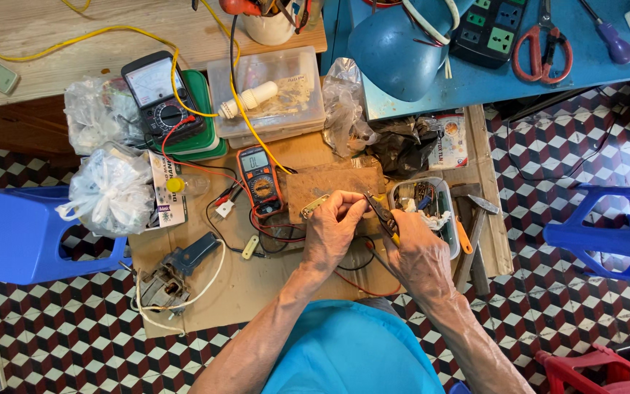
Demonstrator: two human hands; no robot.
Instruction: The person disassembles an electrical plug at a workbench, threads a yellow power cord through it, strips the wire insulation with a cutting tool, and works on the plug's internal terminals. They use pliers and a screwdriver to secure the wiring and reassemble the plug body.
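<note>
My left hand (332,228) pinches a small metal part (314,205) over a brown wooden block (329,184) in the middle of the low work board. My right hand (421,252) grips pliers with yellow handles (384,217), their jaws pointing up-left and meeting the fingertips of my left hand. An orange digital multimeter (259,179) lies just left of my left hand, with red and black leads (275,230) curling under my wrist.
A clear tray of small parts (423,204) and a hammer (475,222) lie right of my hands. A black analog meter (159,95), plastic boxes (267,95), white bags (111,191), a small motor (160,286) sit left. Blue stools (23,233) flank the board.
</note>
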